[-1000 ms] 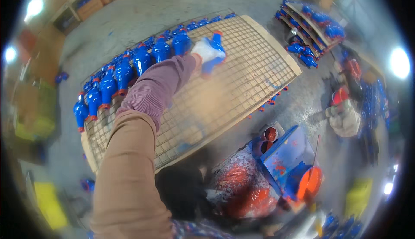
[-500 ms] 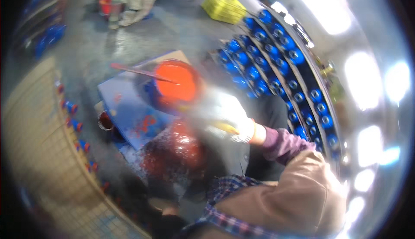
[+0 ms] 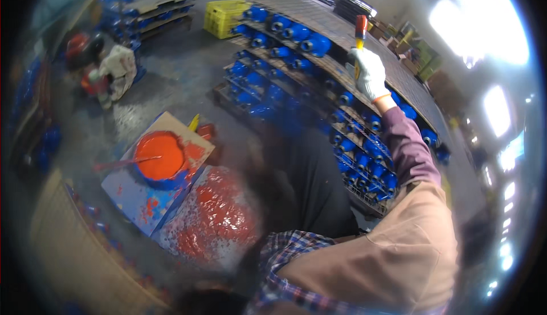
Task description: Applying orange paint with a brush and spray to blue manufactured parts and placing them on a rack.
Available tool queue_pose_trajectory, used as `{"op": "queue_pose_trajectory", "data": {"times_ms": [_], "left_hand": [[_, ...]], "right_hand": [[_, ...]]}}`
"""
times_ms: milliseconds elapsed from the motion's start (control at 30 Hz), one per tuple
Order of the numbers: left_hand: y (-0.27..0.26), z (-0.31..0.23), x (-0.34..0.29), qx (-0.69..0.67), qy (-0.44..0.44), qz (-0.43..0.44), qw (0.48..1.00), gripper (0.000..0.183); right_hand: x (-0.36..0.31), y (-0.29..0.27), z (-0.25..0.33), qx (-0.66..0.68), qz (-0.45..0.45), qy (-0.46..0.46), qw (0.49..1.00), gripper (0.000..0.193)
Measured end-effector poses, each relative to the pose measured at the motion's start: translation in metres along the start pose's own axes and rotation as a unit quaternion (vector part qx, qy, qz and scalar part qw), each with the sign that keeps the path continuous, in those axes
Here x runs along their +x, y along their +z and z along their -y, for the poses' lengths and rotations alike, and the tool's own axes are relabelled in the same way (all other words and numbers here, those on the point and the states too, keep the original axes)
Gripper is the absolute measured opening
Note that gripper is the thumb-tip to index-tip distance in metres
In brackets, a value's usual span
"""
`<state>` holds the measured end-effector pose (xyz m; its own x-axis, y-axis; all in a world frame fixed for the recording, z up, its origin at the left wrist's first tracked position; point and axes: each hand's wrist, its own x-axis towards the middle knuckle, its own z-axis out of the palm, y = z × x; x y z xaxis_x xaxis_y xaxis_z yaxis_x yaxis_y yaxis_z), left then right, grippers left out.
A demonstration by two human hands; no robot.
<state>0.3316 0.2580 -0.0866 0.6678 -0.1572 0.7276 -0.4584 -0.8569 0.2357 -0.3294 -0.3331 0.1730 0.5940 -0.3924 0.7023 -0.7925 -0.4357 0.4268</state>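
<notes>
My right hand [image 3: 370, 74], in a white knit glove, is raised at the upper right. Its fingers are wrapped round the yellow handle of a paintbrush [image 3: 360, 30], whose red-coated end points up. Behind and below the brush is a rack [image 3: 336, 78] holding rows of blue metal parts [image 3: 316, 44] with round openings. To the left, a bucket of orange-red paint [image 3: 160, 154] stands on a paint-spotted board [image 3: 126, 195], with a stick [image 3: 128, 162] lying across its rim. My left hand is not in view.
A surface thick with wet red paint [image 3: 219, 212] lies just in front of me. Beside the bucket is another yellow-handled brush [image 3: 194, 123]. A yellow crate [image 3: 224, 19] stands at the rack's far end. On the left are a tan panel [image 3: 74, 235] and a cloth-draped item [image 3: 118, 70].
My right hand has swung from beside the paint bucket up and right to the rack, and the brush now shows clearly. The view has turned right, so more of the rack appears.
</notes>
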Motion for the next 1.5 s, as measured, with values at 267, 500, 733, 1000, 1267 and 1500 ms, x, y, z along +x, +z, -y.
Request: {"op": "queue_pose_trajectory", "data": {"times_ms": [267,500,733,1000,1267,1500], "left_hand": [[-0.021,-0.057,-0.07,0.027,0.068,-0.021,0.997,0.061],[-0.038,-0.085,-0.048,-0.069,-0.066,0.03,0.995,0.065],[-0.07,-0.077,-0.045,-0.011,0.044,0.063,0.997,0.055],[-0.13,-0.164,-0.03,-0.128,0.007,0.15,0.98,0.04],[-0.113,-0.214,-0.004,-0.112,0.195,0.114,0.968,0.041],[-0.127,-0.323,0.009,-0.43,0.012,0.306,0.849,0.052]], "right_hand": [[-0.086,0.039,-0.137,-0.038,0.053,0.152,0.986,0.034],[-0.076,0.069,-0.178,-0.087,0.118,0.214,0.966,0.032],[-0.082,0.107,-0.217,-0.096,0.125,0.271,0.95,0.04],[-0.083,0.136,-0.259,-0.092,0.105,0.276,0.951,0.036],[-0.077,0.139,-0.27,-0.061,0.106,0.273,0.954,0.041],[-0.072,0.04,-0.201,0.064,0.05,0.189,0.979,0.04]]}}
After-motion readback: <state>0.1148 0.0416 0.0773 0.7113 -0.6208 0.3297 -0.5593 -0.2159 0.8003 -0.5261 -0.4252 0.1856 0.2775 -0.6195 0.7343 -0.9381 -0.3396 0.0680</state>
